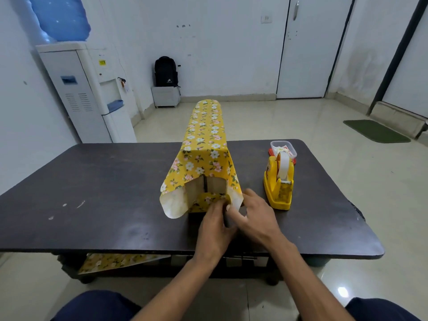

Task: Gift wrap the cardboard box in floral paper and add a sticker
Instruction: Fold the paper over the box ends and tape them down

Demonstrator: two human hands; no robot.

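Box in floral paper: long axis away, open end near.

Box in yellow floral paper
Lies lengthwise, near end uncovered, bottom flap folded up, side flaps flaring.

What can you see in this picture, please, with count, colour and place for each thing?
table: one, dark, centre
box: one, brown cardboard, on the table, near end uncovered
floral paper: one sheet, yellow, draped over the box
spare paper: one, yellow, under the table
tape dispenser: one, yellow, right of the box
tub: one, clear, behind the dispenser
water cooler: one, white, far left
backpack: one, black, far wall
mat: one, green, floor at right
left hand: holds the lower flap
right hand: grips the right flap
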